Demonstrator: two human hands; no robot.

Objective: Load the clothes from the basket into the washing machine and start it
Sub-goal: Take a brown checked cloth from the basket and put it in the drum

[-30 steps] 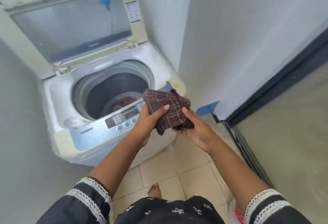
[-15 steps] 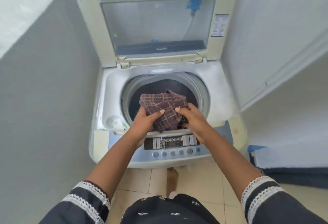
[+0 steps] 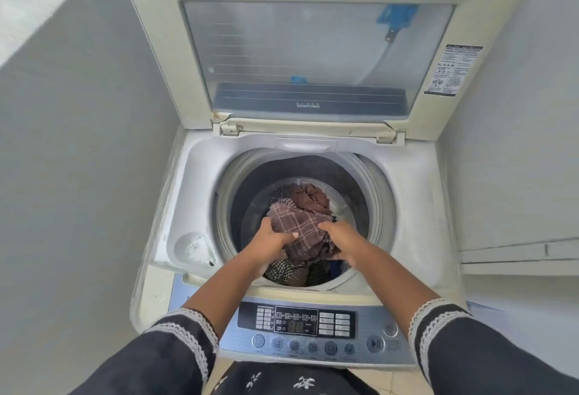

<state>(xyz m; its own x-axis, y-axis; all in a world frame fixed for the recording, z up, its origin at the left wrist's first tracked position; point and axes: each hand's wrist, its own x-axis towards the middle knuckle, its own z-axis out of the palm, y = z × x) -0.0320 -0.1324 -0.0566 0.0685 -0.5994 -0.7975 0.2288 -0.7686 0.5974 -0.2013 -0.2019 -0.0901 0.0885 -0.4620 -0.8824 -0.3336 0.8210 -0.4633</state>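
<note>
A top-loading washing machine (image 3: pixel 410 206) stands in front of me with its lid (image 3: pixel 300 50) raised. Both my hands reach into the drum opening. My left hand (image 3: pixel 271 239) and my right hand (image 3: pixel 341 236) grip a brown checked cloth (image 3: pixel 300 225) between them, low inside the drum. Beneath it lie other clothes (image 3: pixel 308 195), brown and black-and-white checked. The control panel (image 3: pixel 297 321) with its row of buttons and the start/pause button (image 3: pixel 375 343) lies along the near edge. The basket is out of view.
Grey walls close in on the left (image 3: pixel 78 175) and right (image 3: pixel 517 144). A round detergent recess (image 3: pixel 194 249) sits at the drum's left. Tiled floor (image 3: pixel 391 383) shows below the machine.
I have stepped square to the machine and leaned over it. Both hands have carried the brown checked cloth from above the panel down into the drum.
</note>
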